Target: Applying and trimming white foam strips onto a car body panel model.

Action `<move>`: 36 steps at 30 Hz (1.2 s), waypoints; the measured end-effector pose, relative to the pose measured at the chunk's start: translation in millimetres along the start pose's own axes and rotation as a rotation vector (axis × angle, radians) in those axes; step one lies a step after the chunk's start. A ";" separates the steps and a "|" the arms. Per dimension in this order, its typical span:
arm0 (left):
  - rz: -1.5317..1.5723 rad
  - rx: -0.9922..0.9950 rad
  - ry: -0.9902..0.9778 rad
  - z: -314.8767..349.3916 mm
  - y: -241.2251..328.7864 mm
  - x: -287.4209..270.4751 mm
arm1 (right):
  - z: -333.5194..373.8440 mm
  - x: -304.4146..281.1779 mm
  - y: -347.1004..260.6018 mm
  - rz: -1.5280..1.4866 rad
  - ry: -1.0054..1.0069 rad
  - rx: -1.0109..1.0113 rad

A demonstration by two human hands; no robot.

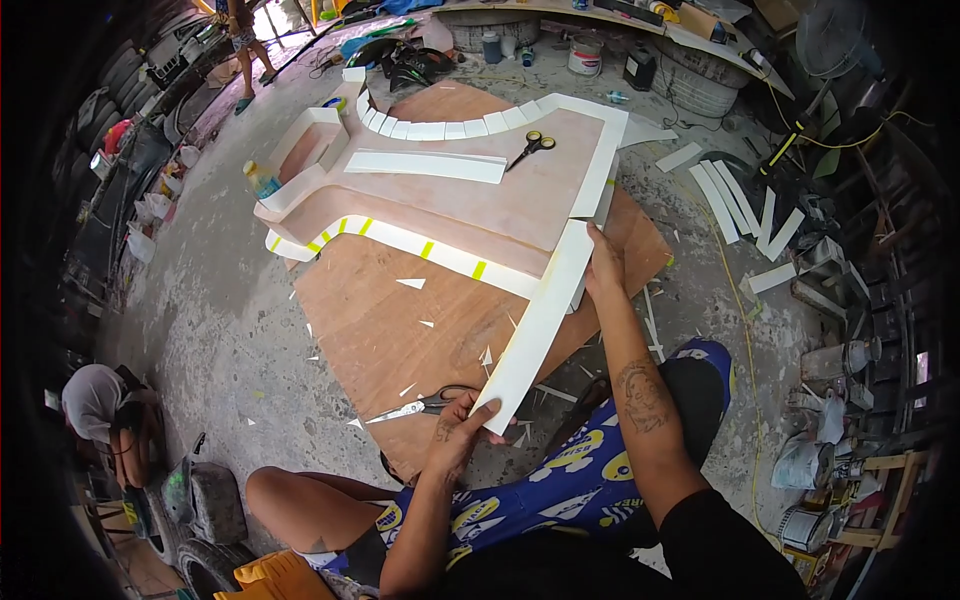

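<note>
While the white strip (541, 330) is slanting far-right, fingers of the left hand (458, 430) and right hand (604, 268) are pinching it. They're seemingly steadying both ends.

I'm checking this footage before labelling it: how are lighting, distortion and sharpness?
Head view: black, curved fisheye border; daylight glares at the upper-left opening; the fan looks dim near the upper-right rim. Head view, middle: the white strip, left hand and right hand look fairly sharp, without obvious blur.
</note>
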State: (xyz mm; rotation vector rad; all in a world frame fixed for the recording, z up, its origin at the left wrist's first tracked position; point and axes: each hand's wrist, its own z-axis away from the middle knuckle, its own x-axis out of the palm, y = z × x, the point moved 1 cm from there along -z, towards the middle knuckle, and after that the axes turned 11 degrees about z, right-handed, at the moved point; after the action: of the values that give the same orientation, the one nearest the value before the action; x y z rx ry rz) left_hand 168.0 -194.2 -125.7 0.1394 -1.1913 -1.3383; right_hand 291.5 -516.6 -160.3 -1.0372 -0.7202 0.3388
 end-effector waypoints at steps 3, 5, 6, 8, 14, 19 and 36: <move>-0.002 0.001 0.001 -0.2 0.4 0.9 | -2.0 -2.1 1.1 0.007 -0.005 -0.018; -0.002 0.002 0.003 0.0 0.7 2.3 | -2.8 -2.8 0.7 0.003 -0.010 -0.025; 0.001 -0.001 0.005 0.3 0.9 3.1 | -3.1 -3.7 0.4 0.008 -0.002 -0.019; 0.003 -0.002 0.011 1.0 0.9 2.1 | -1.1 -2.0 0.3 0.012 0.003 -0.011; 0.007 -0.003 0.018 0.8 -0.4 0.1 | 2.5 -0.3 -1.5 0.010 -0.006 -0.024; -0.003 0.002 0.013 0.7 -0.9 -0.7 | 2.2 -1.1 -1.2 0.017 -0.006 -0.017; -0.005 0.016 0.004 2.0 -0.9 -1.3 | 8.3 0.5 -4.9 0.023 -0.002 -0.009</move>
State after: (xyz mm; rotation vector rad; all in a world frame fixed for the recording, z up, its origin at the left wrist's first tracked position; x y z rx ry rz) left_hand 166.3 -192.4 -126.1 0.1562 -1.1987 -1.3325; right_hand 285.8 -513.2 -153.2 -1.0543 -0.7130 0.3564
